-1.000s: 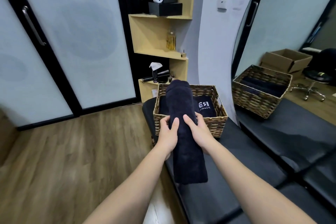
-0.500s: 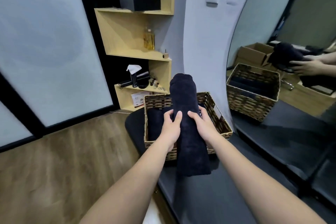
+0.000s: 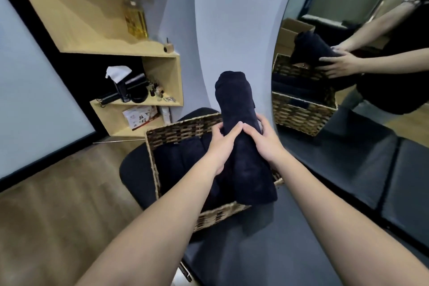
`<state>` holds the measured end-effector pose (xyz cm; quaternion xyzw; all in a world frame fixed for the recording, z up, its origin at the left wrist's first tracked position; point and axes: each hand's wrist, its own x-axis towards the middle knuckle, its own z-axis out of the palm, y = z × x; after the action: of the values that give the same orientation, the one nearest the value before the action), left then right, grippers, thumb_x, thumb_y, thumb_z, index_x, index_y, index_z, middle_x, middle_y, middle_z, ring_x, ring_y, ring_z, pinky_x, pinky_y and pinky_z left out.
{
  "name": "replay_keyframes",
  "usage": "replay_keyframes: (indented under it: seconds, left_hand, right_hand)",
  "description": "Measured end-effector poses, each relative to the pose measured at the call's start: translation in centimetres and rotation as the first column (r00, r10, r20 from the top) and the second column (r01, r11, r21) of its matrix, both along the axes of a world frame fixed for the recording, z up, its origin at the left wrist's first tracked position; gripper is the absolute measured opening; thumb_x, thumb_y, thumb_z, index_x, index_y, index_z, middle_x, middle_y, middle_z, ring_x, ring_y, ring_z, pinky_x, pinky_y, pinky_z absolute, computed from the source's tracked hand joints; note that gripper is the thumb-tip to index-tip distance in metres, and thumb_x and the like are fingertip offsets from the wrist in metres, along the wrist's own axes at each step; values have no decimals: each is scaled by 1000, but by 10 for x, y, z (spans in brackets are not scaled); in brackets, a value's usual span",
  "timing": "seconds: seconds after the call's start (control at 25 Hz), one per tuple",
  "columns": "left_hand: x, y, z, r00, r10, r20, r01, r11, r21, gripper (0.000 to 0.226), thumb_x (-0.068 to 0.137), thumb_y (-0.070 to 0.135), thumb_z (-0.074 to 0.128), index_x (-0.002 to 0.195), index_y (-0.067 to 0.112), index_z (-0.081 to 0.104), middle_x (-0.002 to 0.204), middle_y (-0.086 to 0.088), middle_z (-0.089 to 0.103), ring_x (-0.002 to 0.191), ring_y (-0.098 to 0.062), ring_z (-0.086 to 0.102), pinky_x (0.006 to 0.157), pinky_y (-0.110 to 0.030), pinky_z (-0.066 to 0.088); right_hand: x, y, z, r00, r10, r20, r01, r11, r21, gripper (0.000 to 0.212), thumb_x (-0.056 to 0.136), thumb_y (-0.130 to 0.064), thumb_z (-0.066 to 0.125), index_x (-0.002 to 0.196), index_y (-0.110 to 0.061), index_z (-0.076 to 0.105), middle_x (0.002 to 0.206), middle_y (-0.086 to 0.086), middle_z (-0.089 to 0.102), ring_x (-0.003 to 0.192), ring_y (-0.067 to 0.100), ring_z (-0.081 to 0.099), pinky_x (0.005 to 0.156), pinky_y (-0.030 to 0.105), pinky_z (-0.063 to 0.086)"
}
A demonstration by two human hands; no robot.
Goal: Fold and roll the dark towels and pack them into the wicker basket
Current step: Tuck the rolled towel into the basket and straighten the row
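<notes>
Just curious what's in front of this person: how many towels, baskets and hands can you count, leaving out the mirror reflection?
Rolled dark towel held over the basket: 1
Dark towels already in the basket: at least 1, separate rolls hard to tell
Wicker basket: 1
Hands: 2, left hand and right hand
Total: at least 5

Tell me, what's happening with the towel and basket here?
A person holds a rolled dark towel in both hands, the left hand and the right hand gripping its middle. The roll is above the wicker basket, not yet set in. Other dark towels already lie inside the basket, which sits on a black padded bench beside a mirror.
</notes>
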<state>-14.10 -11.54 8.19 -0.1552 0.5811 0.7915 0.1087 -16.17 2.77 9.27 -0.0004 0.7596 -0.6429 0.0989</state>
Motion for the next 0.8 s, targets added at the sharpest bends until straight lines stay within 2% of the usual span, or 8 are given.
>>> replay_keyframes:
  seconds: [0.12, 0.2, 0.32, 0.44, 0.52, 0.6, 0.64, 0.8]
  left_hand:
    - [-40, 8, -11, 999, -1, 52, -2, 999, 54, 63, 84, 54, 75, 133, 31, 42, 118, 4, 71, 103, -16, 72, 92, -45, 59]
    - [-60, 14, -23, 996, 10, 84, -23, 986, 162, 59, 87, 47, 74, 133, 30, 42, 119, 0, 72, 101, -18, 74, 89, -44, 60]
    - [-81, 20, -41, 993, 39, 116, -74, 944, 322, 45, 95, 31, 68, 132, 26, 43, 119, -5, 72, 104, -23, 73, 92, -45, 58]
    - [-98, 30, -65, 985, 76, 155, -132, 908, 398, 41, 95, 18, 62, 132, 21, 45, 123, -11, 69, 111, -28, 69, 100, -48, 54]
    - [-110, 32, -78, 977, 82, 195, -145, 931, 335, 53, 88, 38, 69, 133, 25, 45, 124, -7, 69, 111, -25, 68, 100, -46, 54]
    - [-115, 32, -89, 966, 35, 256, -92, 972, 214, 92, 60, 78, 76, 133, 33, 42, 125, 2, 68, 112, -20, 68, 99, -44, 54]
    - [-116, 34, -98, 954, 8, 298, -60, 985, 165, 108, 46, 90, 73, 134, 37, 40, 125, 6, 67, 112, -19, 68, 99, -44, 54]
    - [-123, 38, -140, 922, -75, 379, 41, 994, 99, 131, 33, 102, 62, 147, 45, 28, 133, 5, 63, 118, -23, 64, 103, -46, 51]
  right_hand:
    - [-34, 4, -3, 998, -10, -63, 15, 997, 81, 54, 95, -26, 70, 144, -22, 46, 127, 0, 66, 106, 3, 68, 80, 15, 54]
    - [-49, 5, -10, 995, -1, -95, 17, 987, 160, 55, 95, -23, 70, 144, -21, 44, 125, -5, 64, 101, -9, 65, 78, 8, 49]
    - [-71, 7, -18, 991, 20, -135, 20, 957, 289, 59, 93, -22, 72, 144, -24, 43, 122, -15, 62, 100, -17, 60, 79, 3, 45]
    - [-83, 10, -31, 993, 19, -120, 27, 926, 376, 64, 90, -22, 73, 144, -31, 40, 121, -18, 61, 103, -13, 60, 79, 2, 43]
    - [-86, 9, -46, 993, 19, -118, 36, 895, 445, 69, 87, -24, 73, 144, -37, 36, 125, -18, 60, 106, -9, 61, 83, 7, 45]
    - [-89, 10, -61, 996, 51, -72, -7, 861, 508, 74, 83, -31, 73, 144, -39, 33, 131, -16, 58, 112, -3, 61, 92, 19, 49]
    - [-87, 12, -70, 997, 55, -55, -17, 844, 536, 75, 82, -35, 73, 145, -38, 32, 134, -15, 56, 116, -1, 59, 97, 25, 49]
    - [-83, 13, -94, 999, 27, -35, 0, 794, 607, 73, 83, -40, 69, 147, -28, 36, 140, -10, 54, 124, 2, 52, 105, 29, 44]
